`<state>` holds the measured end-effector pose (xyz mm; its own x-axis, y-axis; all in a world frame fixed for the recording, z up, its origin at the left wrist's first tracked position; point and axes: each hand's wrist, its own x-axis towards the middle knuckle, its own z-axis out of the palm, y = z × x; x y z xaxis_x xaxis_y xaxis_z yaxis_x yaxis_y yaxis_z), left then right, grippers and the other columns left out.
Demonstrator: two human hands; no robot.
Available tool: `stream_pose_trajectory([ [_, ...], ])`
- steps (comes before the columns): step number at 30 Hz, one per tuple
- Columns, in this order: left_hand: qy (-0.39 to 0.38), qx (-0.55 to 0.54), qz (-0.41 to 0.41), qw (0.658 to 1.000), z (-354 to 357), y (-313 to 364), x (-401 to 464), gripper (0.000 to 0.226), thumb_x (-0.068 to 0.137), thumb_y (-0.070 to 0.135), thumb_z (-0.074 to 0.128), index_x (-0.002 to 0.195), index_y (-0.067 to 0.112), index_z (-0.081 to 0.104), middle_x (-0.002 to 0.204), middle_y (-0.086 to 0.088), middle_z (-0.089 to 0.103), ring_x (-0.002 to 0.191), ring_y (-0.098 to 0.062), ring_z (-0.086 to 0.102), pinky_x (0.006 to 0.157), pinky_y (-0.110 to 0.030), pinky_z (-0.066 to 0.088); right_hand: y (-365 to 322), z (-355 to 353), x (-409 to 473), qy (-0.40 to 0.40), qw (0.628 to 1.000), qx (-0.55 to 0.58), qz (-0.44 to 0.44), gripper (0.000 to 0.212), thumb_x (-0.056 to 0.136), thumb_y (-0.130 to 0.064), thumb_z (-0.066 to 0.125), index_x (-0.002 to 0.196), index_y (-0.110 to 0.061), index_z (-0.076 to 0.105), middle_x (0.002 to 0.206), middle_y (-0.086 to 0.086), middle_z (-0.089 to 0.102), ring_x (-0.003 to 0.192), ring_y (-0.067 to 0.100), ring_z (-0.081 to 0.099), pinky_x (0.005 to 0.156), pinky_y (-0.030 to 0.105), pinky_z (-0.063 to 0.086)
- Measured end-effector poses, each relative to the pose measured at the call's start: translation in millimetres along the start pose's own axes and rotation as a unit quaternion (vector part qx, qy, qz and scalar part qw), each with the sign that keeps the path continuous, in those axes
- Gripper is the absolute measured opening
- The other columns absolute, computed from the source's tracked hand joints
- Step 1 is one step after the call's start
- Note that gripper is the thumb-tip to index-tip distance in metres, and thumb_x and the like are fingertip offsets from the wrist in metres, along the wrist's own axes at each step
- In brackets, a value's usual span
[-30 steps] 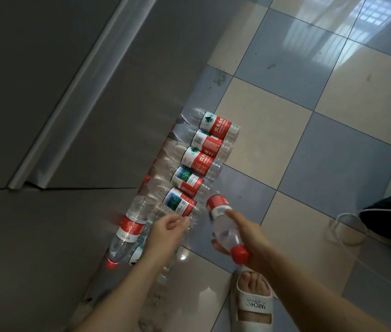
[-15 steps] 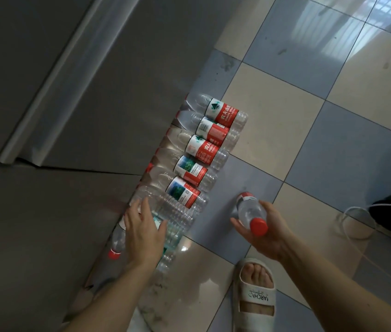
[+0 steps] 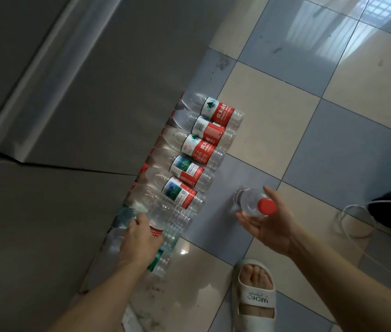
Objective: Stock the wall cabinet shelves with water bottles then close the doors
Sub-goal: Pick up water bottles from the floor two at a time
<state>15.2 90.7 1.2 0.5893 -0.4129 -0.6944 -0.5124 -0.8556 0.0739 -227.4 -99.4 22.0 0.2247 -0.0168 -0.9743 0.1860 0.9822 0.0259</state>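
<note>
Bottles (image 3: 197,159) line the floor; left hand (image 3: 139,240) clasps one, right hand (image 3: 269,224) another (fingers loose).

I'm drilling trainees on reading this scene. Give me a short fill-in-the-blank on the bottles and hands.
1. The bottle in the right hand has a ___ cap.
2. The left hand grips a bottle from the row lying on the ___.
3. The foot wears a white ___.

Missing words: red; floor; slipper
</note>
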Motion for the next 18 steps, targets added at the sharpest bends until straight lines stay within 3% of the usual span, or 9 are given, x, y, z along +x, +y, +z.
stream_pose_trajectory([
  [5,-0.020,-0.064,0.031,0.997,-20,27,-8,0.055,0.080,0.041,0.079,0.123,0.022,0.050,0.106,0.000,0.059,0.091,-0.020,0.062,0.078,-0.040,0.056,-4,12,-8,0.032,0.999,0.029,-0.020,0.051,0.091,-0.042,0.063,0.121,0.000,0.056,0.098,0.025,0.063,0.064,0.027,0.066,0.049,0.030,0.059],
  [9,-0.169,-0.146,0.053,0.973,-45,81,-6,0.032,0.078,0.042,0.080,0.101,0.026,0.064,0.089,0.002,0.072,0.076,-0.014,0.069,0.078,-0.039,0.060,-17,10,-16,0.036,0.998,0.048,-0.026,0.055,0.090,-0.040,0.063,0.129,-0.003,0.055,0.098,0.021,0.061,0.055,0.023,0.066,0.047,0.026,0.056],
  [12,-0.258,-0.168,0.035,0.951,-53,130,6,0.040,0.080,0.050,0.075,0.103,0.018,0.068,0.094,-0.006,0.073,0.080,-0.019,0.069,0.074,-0.035,0.058,-38,0,-17,0.036,0.998,0.051,-0.032,0.059,0.088,-0.040,0.065,0.134,-0.004,0.053,0.100,0.020,0.061,0.064,0.022,0.063,0.047,0.027,0.056],
  [15,-0.339,-0.281,-0.061,0.896,-46,174,18,0.056,0.084,0.051,0.074,0.118,0.008,0.063,0.107,-0.015,0.074,0.094,-0.031,0.073,0.090,-0.049,0.059,-59,-9,-15,0.045,0.997,0.049,-0.043,0.058,0.086,-0.038,0.067,0.133,-0.006,0.054,0.103,0.018,0.062,0.069,0.022,0.063,0.049,0.027,0.057],
  [18,-0.390,-0.373,-0.137,0.831,-33,205,27,0.057,0.083,0.047,0.080,0.120,0.008,0.061,0.106,-0.017,0.076,0.096,-0.030,0.074,0.091,-0.047,0.059,-74,-16,-12,0.048,0.996,0.061,-0.043,0.055,0.085,-0.036,0.068,0.128,-0.005,0.055,0.113,0.021,0.065,0.072,0.023,0.067,0.056,0.028,0.060],
])
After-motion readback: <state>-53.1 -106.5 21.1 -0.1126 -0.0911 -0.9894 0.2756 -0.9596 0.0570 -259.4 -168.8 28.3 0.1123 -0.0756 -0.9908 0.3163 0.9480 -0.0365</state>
